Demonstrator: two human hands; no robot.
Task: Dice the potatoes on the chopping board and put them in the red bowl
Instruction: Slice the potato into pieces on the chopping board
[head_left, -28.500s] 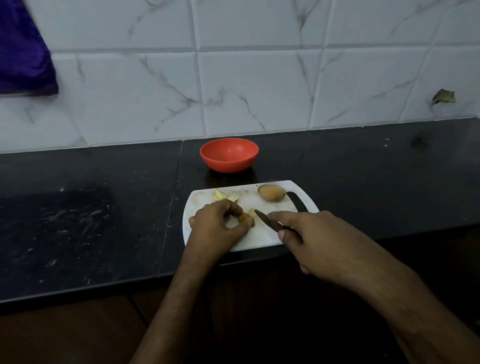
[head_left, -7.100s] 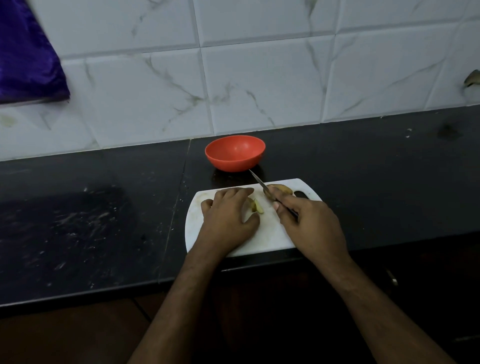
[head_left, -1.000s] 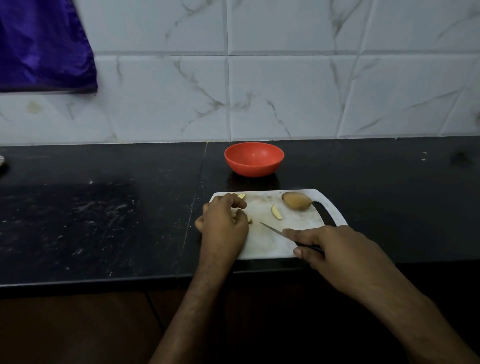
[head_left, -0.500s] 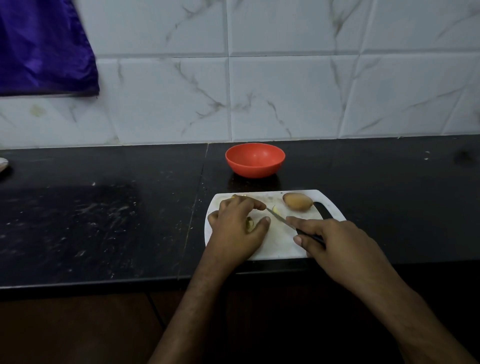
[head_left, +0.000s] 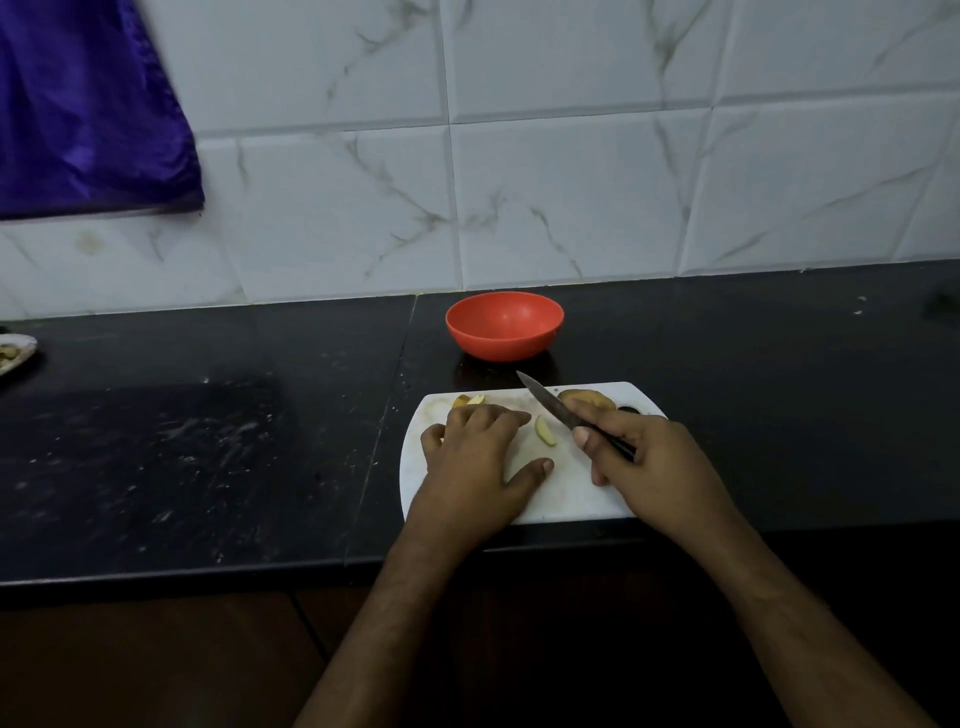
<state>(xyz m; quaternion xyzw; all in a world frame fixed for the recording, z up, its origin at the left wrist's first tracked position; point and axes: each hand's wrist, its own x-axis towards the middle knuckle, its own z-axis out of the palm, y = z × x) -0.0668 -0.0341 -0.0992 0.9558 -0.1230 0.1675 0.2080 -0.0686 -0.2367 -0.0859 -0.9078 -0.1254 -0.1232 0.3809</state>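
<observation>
A white chopping board (head_left: 566, 493) lies on the black counter, and the red bowl (head_left: 504, 325) stands just behind it. My left hand (head_left: 478, 467) lies over the board's left half, fingers bent down on the potato pieces beneath it. Cut pieces (head_left: 469, 400) show beyond my fingertips. A pale wedge (head_left: 545, 431) lies between my hands. My right hand (head_left: 649, 462) grips a knife (head_left: 550, 402) whose blade points up and away toward the bowl. A whole unpeeled potato (head_left: 589, 399) sits at the board's far right, partly behind the blade and my fingers.
A plate (head_left: 13, 353) with scraps sits at the counter's far left edge. Purple cloth (head_left: 83, 104) hangs on the tiled wall at upper left. The black counter (head_left: 182, 441) stretches left and right of the board.
My right hand has swung the knife from lying low across the board to pointing up toward the bowl. My left hand has slid left, uncovering the pale wedge.
</observation>
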